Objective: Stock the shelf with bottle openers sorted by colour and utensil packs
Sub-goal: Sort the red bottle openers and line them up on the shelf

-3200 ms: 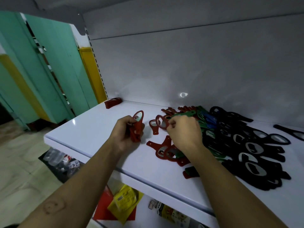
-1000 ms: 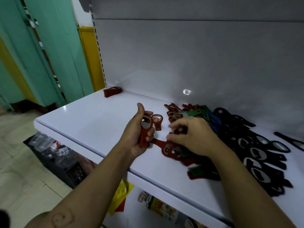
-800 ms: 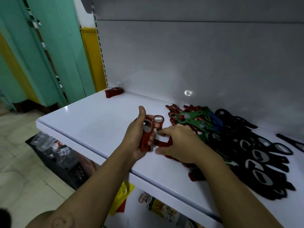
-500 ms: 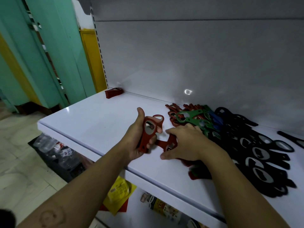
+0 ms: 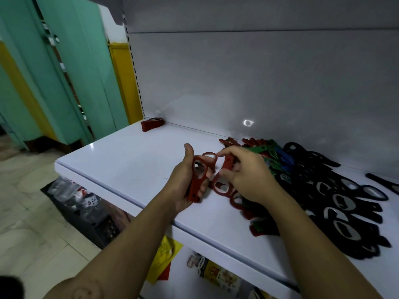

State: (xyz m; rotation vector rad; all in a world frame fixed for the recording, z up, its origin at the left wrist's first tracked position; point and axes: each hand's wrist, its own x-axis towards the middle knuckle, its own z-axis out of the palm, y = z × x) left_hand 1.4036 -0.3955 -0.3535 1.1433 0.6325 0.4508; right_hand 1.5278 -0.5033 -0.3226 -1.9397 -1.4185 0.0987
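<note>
- Red bottle openers (image 5: 197, 180) stand as a small upright bundle in the left hand (image 5: 183, 186), fingers wrapped tight round the handles and thumb up along the side, over the shelf (image 5: 133, 160) near its front edge.
- At the bundle's three o'clock, the right hand (image 5: 248, 175) pinches one more red opener (image 5: 222, 182) by its handle; half a second ago that opener lay flat under the palm, and now it is lifted and tilted toward the bundle.
- By my judgement the reds are being gathered one at a time, with several left to collect.
- Further toward three o'clock lies the mixed pile (image 5: 269, 160) of red, green and blue, then the black openers (image 5: 345, 208).
- At eleven o'clock, against the back panel, sits a small red stack (image 5: 151, 124).
- No containers or utensil packs appear on this shelf; below it, packaged goods (image 5: 216, 272) lie, too blurred to identify.
</note>
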